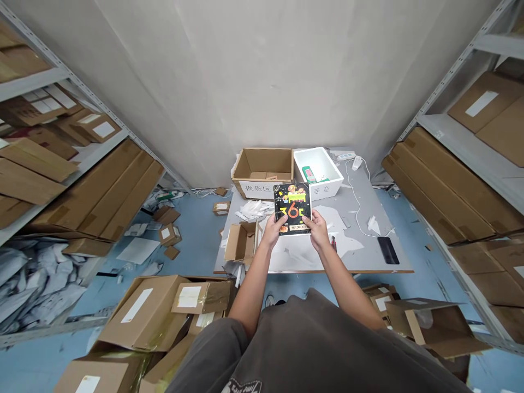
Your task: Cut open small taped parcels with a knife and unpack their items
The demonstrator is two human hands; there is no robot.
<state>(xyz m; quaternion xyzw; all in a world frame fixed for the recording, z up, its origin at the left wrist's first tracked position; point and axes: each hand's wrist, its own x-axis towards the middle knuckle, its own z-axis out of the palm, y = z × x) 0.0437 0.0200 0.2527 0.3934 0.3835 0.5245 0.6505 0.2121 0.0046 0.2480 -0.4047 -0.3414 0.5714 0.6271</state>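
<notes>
A black book (292, 199) with a colourful cover and a large "365" is held upright above the table, its front facing me. My left hand (273, 230) grips its lower left edge, thumb on the cover. On the lower right edge my right hand (317, 228) is closed the same way; the fingers of both hands are mostly hidden behind the book. Behind it stand an open cardboard box (262, 164) with a written label and a white foam box (331, 172) holding a green item. A small opened carton (237, 243) lies left of my left hand.
On the table (368, 213) lie a phone (388, 250), a white cable, a power strip (346, 156) and crumpled paper (254, 210). Shelves with cartons (440, 191) flank both sides. Stacked boxes (143, 311) stand at my left, and an open box (442, 325) at my right.
</notes>
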